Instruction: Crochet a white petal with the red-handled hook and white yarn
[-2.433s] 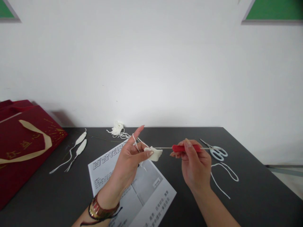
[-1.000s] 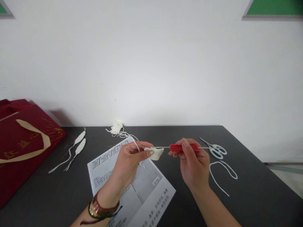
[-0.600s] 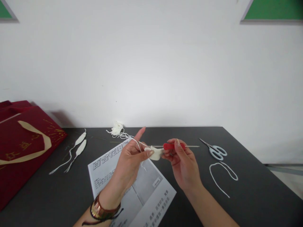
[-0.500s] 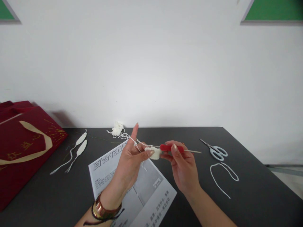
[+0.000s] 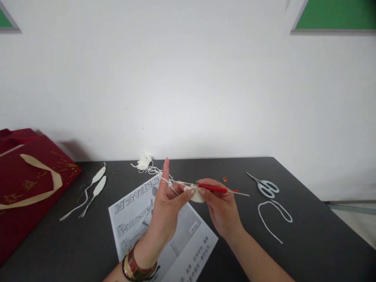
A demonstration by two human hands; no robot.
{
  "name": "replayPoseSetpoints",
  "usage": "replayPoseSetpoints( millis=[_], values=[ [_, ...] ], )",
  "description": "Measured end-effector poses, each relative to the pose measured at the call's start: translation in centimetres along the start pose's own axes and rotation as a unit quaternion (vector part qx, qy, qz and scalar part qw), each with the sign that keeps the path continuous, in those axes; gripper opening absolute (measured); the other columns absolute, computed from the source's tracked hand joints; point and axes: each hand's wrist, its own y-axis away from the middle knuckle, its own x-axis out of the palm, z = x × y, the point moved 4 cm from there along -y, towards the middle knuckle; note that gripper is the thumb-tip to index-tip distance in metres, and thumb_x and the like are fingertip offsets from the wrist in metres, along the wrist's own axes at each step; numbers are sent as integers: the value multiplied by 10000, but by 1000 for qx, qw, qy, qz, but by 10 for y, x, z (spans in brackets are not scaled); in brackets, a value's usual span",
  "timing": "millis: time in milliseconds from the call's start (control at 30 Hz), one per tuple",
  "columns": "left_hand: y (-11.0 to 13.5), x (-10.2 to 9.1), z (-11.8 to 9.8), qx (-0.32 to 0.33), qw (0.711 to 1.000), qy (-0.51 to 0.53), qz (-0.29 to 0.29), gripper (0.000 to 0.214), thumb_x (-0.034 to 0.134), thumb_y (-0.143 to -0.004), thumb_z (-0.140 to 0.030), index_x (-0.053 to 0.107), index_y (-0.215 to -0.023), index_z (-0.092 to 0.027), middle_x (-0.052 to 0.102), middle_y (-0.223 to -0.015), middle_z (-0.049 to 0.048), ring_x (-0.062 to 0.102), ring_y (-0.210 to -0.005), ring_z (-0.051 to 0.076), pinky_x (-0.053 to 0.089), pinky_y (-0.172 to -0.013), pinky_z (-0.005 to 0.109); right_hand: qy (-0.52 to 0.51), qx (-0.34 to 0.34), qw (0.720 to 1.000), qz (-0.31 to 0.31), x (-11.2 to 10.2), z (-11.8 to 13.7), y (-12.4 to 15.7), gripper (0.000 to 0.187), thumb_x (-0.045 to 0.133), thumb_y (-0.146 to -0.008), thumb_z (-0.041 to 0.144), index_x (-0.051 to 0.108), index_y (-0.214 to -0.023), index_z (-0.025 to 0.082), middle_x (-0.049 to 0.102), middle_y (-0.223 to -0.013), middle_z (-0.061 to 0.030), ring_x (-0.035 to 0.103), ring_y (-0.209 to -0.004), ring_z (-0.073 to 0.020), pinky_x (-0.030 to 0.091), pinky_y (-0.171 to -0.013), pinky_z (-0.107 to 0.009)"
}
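My left hand pinches a small white crochet piece between thumb and fingers. Its index finger points up, with white yarn running over it. In my right hand is a crochet hook with a red handle; its metal tip reaches left to the upper edge of the piece, and a thin rod sticks out at the right. The right thumb and fingers lie close against the piece. Where exactly the hook tip meets the stitches is too small to tell. The yarn leads back to a loose white heap.
Under my hands lies a printed sheet. To the left are two white leaf-shaped crochet pieces and a red gift bag. Scissors, a white yarn strand and a small orange stitch marker lie on the right.
My right hand has moved left, closer to the crochet piece, with the hook tip now past its upper edge toward my left index finger. The orange marker has come into sight.
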Motion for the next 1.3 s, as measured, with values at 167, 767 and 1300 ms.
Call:
replayPoseSetpoints(
  millis=[167, 767, 1300],
  values=[
    [-3, -3, -11, 21, 1000, -15, -5, 864, 639, -785, -181, 110, -1430, -403, 636, -729, -37, 575, -721, 111, 410, -730, 245, -57, 5, 998, -40, 0, 9, -2, 134, 777, -620, 183, 736, -740, 228, 724, -720, 1, 643, -635, -138, 533, -603, -250],
    [-71, -125, -48, -109, 988, 68, -81, 161, 542, -733, -130, 653, -850, -119, 674, -831, 99, 632, -757, 181, 502, -604, 263, 5, -1, 998, 61, -3, 40, 0, 112, 755, -668, 164, 739, -760, 224, 717, -754, -10, 611, -648, -120, 482, -565, -221],
    [-26, 30, 4, -282, 930, 106, 208, 448, 446, -858, -477, 645, -1021, -110, 615, -862, 94, 584, -719, 162, 452, -624, 268, 34, 71, 981, 175, 1, 54, 2, 88, 769, -666, 171, 740, -747, 190, 684, -664, -3, 566, -523, -70, 438, -470, -157]
  ],
)
